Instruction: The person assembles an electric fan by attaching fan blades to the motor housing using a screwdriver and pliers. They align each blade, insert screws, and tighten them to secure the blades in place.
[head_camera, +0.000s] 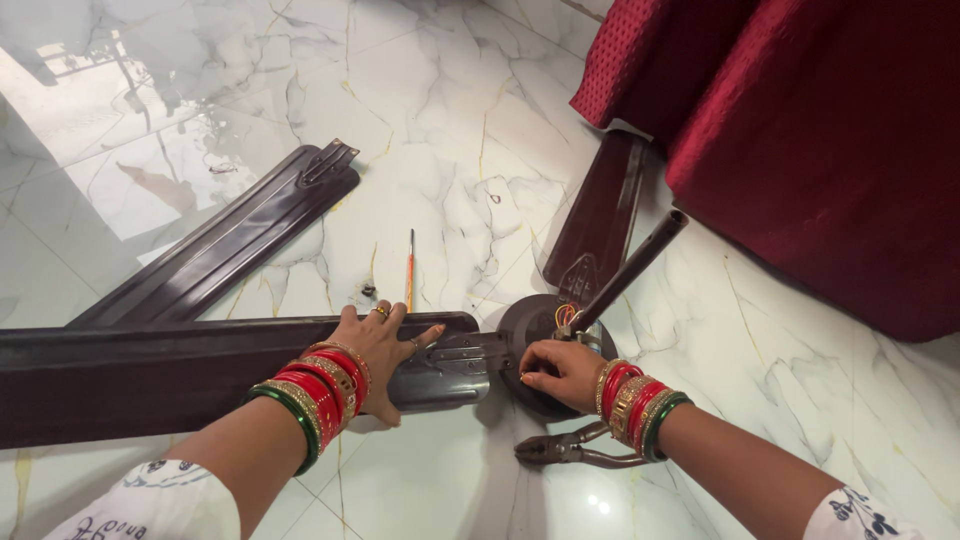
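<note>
A dark brown ceiling fan lies on a white marble floor. My left hand (383, 345) rests flat, fingers spread, on the inner end of the long fan blade (150, 375), by its metal bracket (455, 362). My right hand (560, 372) is curled over the round motor hub (520, 330), fingers closed at the hub's edge; whether they pinch anything small is hidden. The fan's downrod (632, 268) sticks up from the hub toward the right. Both wrists carry red, green and gold bangles.
A loose fan blade (235, 240) lies to the upper left, another blade (600, 215) runs from the hub toward a dark red cloth (820, 150). An orange-handled screwdriver (410, 268) lies on the floor. Pliers (575, 450) sit under my right wrist.
</note>
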